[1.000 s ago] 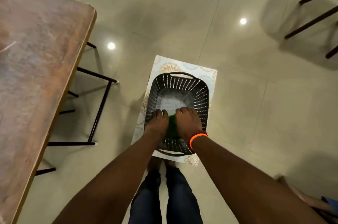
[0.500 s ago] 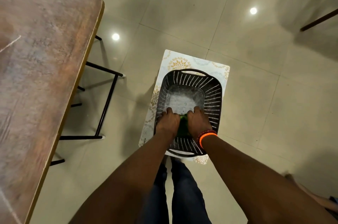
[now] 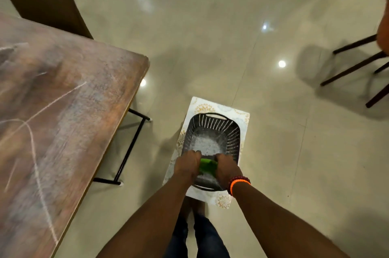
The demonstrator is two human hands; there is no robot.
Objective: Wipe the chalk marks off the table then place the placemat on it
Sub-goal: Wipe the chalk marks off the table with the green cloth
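While both hands, left (image 3: 188,164) and right (image 3: 226,168), clamp the green cloth (image 3: 207,166) over the basket (image 3: 232,142), I wring fully; chalk marks (image 3: 34,135) wait at 9 o'clock on the table (image 3: 88,97), placemat (image 3: 242,116) under the basket.

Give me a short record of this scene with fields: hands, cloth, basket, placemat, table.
hands: left hand and right hand both grip the cloth above the basket
cloth: green, bunched between the hands
basket: dark, slotted, stands on the placemat
placemat: on the floor, patterned
table: on the left, chalk marks not yet wiped
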